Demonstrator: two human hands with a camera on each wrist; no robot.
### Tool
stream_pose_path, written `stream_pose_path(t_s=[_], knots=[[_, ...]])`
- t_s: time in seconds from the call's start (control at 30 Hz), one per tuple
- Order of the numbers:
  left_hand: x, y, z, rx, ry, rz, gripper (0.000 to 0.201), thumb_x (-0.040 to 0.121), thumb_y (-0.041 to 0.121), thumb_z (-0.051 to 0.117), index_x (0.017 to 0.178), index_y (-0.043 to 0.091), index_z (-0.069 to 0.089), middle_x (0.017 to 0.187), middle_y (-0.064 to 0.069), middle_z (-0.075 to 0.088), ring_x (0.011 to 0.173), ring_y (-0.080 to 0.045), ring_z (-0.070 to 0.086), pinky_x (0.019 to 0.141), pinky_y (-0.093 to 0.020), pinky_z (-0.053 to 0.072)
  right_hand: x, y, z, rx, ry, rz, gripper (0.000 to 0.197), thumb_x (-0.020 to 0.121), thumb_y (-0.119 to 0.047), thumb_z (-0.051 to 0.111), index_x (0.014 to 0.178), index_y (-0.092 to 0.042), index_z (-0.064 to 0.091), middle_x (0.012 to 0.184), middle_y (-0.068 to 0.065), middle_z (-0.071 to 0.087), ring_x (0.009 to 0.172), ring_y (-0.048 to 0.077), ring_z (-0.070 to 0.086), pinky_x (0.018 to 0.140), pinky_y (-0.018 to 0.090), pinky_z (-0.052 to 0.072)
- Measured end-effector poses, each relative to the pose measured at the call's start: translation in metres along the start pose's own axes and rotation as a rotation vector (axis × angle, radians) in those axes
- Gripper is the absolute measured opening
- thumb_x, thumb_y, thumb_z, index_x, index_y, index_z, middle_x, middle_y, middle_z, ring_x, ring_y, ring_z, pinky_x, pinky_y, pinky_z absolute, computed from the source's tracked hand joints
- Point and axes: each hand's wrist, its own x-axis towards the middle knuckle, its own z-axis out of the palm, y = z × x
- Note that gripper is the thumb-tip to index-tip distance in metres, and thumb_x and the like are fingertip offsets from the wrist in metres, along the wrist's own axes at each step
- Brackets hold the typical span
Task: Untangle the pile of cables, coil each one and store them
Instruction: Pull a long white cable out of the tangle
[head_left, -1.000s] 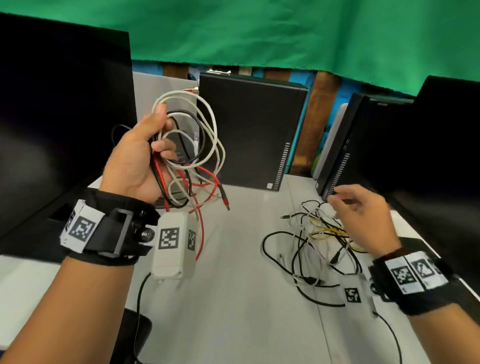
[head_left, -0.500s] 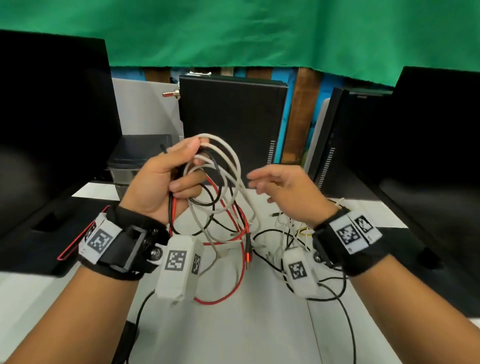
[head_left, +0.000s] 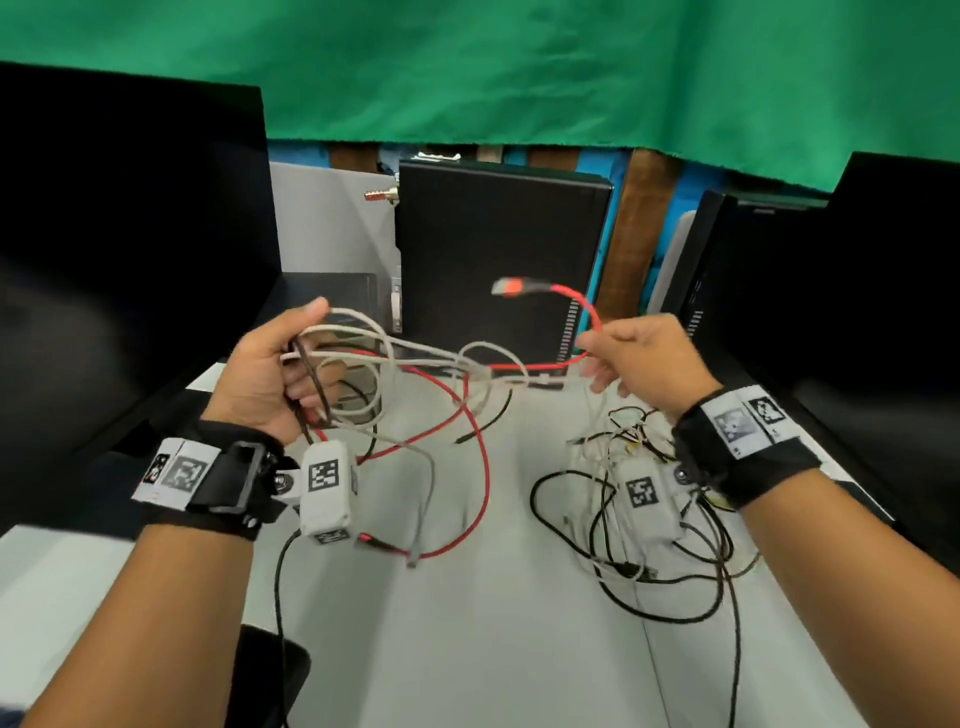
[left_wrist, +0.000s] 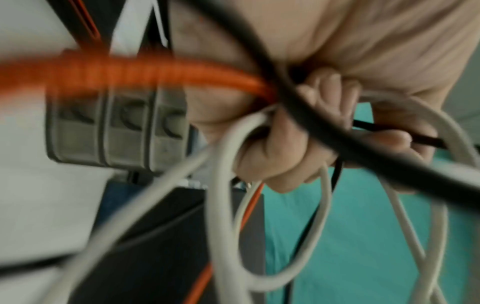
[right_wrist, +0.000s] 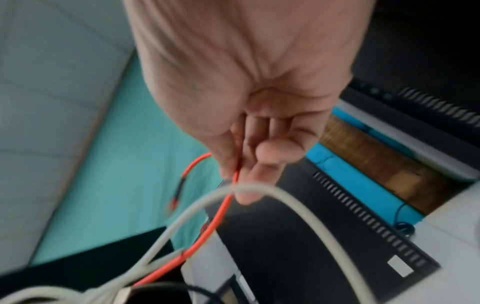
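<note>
My left hand (head_left: 291, 364) grips a bundle of tangled cables (head_left: 363, 358) above the table: white loops, a black lead and a red cable. In the left wrist view the fingers (left_wrist: 283, 156) curl round the white cable (left_wrist: 223, 185) and black cable (left_wrist: 324, 131). My right hand (head_left: 618, 353) pinches the red cable (head_left: 587, 312) between thumb and fingers, held out to the right, its plug end (head_left: 506, 286) sticking up. The right wrist view shows the red cable (right_wrist: 226, 203) in that pinch. A second tangle of black, white and yellow cables (head_left: 639, 499) lies on the table under my right wrist.
Black computer cases stand behind (head_left: 498, 260) and at the right (head_left: 753, 270). Dark monitors flank the white table (head_left: 467, 649) on the left (head_left: 130, 260) and right (head_left: 883, 312). A green cloth (head_left: 519, 67) hangs at the back.
My right hand left the table's tangle, came to the bundle, took hold of the red cable and drew it out to the right. The left hand lowered with the bundle.
</note>
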Motion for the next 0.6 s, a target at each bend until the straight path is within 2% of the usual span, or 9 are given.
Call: stream_pose_path(t_s=[0.07,0.17,0.23,0.3,0.37,0.43,0.47,0.53,0.6], knots=[[0.003,-0.003,-0.011,0.023,0.083,0.008,0.051,0.088,0.048,0.065,0.046,0.023,0.049,0.038,0.009,0.029,0.033,-0.005,0.027,0.042,-0.023,0.012,0.004,0.009,-0.011,0.134,0.104,0.103,0.025,0.097,-0.017,0.063,0.077,-0.003,0.071,0.058,0.005,0.068,0.043,0.01,0.056,0.039,0.018,0.038],[0.009,-0.007,-0.005,0.129,0.098,0.015,0.045,0.072,0.063,0.074,0.06,0.021,0.065,0.052,0.004,0.045,0.048,-0.008,0.045,0.046,-0.02,0.04,0.006,0.015,-0.02,0.27,0.185,0.139,0.024,0.099,-0.015,0.059,0.078,-0.007,0.066,0.059,0.005,0.067,0.043,0.01,0.056,0.04,0.02,0.039],[0.013,-0.012,-0.001,0.24,0.118,0.043,0.052,0.066,0.064,0.08,0.08,0.016,0.068,0.066,-0.002,0.052,0.055,-0.013,0.05,0.047,-0.023,0.047,0.005,0.015,-0.025,0.314,0.238,0.127,0.026,0.102,-0.017,0.056,0.078,-0.009,0.063,0.066,0.007,0.068,0.046,0.01,0.059,0.04,0.02,0.04],[0.015,-0.018,-0.001,0.331,0.114,0.083,0.05,0.067,0.055,0.085,0.093,0.016,0.068,0.069,-0.002,0.053,0.052,-0.012,0.046,0.041,-0.02,0.042,0.004,0.014,-0.032,0.334,0.281,0.122,0.027,0.103,-0.02,0.053,0.079,-0.012,0.062,0.069,0.007,0.069,0.051,0.012,0.063,0.041,0.02,0.041],[0.014,-0.022,0.0,0.363,0.045,0.112,0.03,0.07,0.032,0.088,0.089,0.021,0.068,0.066,0.004,0.054,0.049,-0.007,0.043,0.039,-0.017,0.036,0.003,0.014,-0.042,0.332,0.311,0.141,0.026,0.104,-0.021,0.051,0.082,-0.014,0.063,0.069,0.005,0.07,0.054,0.012,0.067,0.042,0.019,0.044],[0.012,-0.021,0.0,0.361,0.022,0.127,0.027,0.073,0.005,0.077,0.091,0.019,0.062,0.07,0.003,0.062,0.047,-0.004,0.048,0.038,-0.015,0.035,0.003,0.015,-0.054,0.342,0.338,0.179,0.024,0.104,-0.021,0.049,0.085,-0.013,0.062,0.065,0.001,0.07,0.053,0.01,0.068,0.041,0.017,0.044],[0.012,-0.019,-0.003,0.367,0.035,0.142,0.028,0.072,0.0,0.071,0.094,0.016,0.062,0.073,0.0,0.065,0.046,-0.003,0.05,0.038,-0.015,0.036,0.003,0.016,-0.061,0.355,0.354,0.19,0.024,0.104,-0.021,0.049,0.086,-0.013,0.062,0.061,0.0,0.07,0.052,0.009,0.068,0.039,0.016,0.043],[0.013,-0.014,-0.013,0.356,0.094,0.189,0.022,0.073,0.008,0.07,0.093,0.015,0.067,0.07,-0.001,0.064,0.045,-0.004,0.049,0.042,-0.014,0.041,0.002,0.017,-0.073,0.373,0.393,0.205,0.023,0.104,-0.02,0.049,0.085,-0.013,0.061,0.061,0.0,0.069,0.049,0.009,0.066,0.038,0.016,0.041],[0.015,-0.006,-0.027,0.313,0.219,0.219,0.01,0.078,0.018,0.073,0.088,0.02,0.073,0.072,0.001,0.068,0.055,-0.008,0.058,0.056,-0.02,0.052,0.001,0.018,-0.082,0.366,0.422,0.212,0.024,0.103,-0.02,0.049,0.083,-0.014,0.061,0.07,0.003,0.069,0.053,0.009,0.067,0.038,0.016,0.041]])
